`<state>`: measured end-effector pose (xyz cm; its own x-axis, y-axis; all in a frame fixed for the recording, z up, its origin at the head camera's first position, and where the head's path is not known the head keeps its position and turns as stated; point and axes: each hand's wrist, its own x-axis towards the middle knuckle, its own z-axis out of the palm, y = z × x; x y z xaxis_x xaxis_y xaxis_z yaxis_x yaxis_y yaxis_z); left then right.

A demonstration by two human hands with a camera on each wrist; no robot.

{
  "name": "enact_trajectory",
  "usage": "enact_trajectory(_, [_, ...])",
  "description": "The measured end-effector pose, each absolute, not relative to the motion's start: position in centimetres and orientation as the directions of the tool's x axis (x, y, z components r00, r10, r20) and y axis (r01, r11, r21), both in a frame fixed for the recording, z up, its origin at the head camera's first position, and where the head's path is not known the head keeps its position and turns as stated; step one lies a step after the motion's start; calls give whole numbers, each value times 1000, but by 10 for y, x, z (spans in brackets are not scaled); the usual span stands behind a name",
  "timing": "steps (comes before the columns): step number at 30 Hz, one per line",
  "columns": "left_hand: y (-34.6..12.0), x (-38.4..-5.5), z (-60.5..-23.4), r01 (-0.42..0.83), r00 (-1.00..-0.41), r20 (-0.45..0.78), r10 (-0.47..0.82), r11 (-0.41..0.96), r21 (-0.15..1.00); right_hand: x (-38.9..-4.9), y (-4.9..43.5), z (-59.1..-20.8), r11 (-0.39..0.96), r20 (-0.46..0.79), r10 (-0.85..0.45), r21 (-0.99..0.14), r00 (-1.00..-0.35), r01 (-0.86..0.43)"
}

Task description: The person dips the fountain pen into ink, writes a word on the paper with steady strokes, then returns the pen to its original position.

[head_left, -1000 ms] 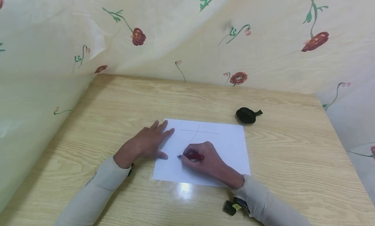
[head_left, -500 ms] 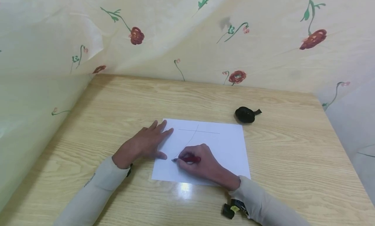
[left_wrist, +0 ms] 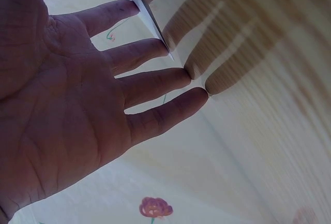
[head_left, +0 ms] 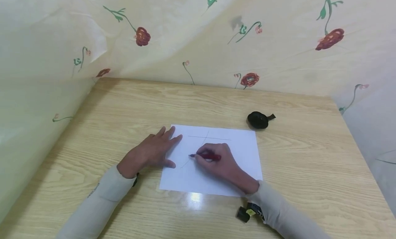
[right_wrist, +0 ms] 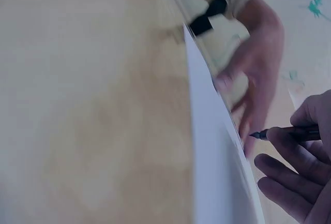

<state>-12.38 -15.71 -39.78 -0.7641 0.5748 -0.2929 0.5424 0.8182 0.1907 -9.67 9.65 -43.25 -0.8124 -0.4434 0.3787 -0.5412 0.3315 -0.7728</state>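
Observation:
A white sheet of paper (head_left: 185,180) lies on the wooden table (head_left: 309,156). It bears a thin horizontal line near its top, crossed by a slanted line running down to the left. My right hand (head_left: 224,161) pinches a red pen (head_left: 214,157) between thumb and fingers; its dark tip points left, close by the slanted line. In the right wrist view the pen's pointed tip (right_wrist: 257,135) juts out past the fingers. My left hand (head_left: 151,151) rests with spread fingers over the paper's left edge. Its fingertips (left_wrist: 199,94) meet the tabletop in the left wrist view.
A round black object with a short tab (head_left: 258,120) sits beyond the paper's top right corner. Flower-printed cloth (head_left: 170,36) hangs behind the table and along both sides. Dark camera gear (head_left: 247,212) is strapped at the right wrist.
The slanted line first grew longer toward the lower left as the pen moved that way. Since then, my right hand has moved the pen up and to the right. My left hand stays in place.

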Motion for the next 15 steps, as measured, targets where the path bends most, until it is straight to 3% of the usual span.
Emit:
enact_trajectory(4, [-157,-124,-398,534,-764,-297,573,819,207,-110,109,-431,403,375,-310,-780,-873,-478])
enact_trajectory(9, [-157,-124,-399,529,-767,-294,571,821,216,-123,125,-429,501,275,-142,-808,-951,-308])
enact_trajectory(15, [-156,-124,-401,526,-769,-296,567,824,212,-127,133,-428,509,200,-98,-832,-975,-221])
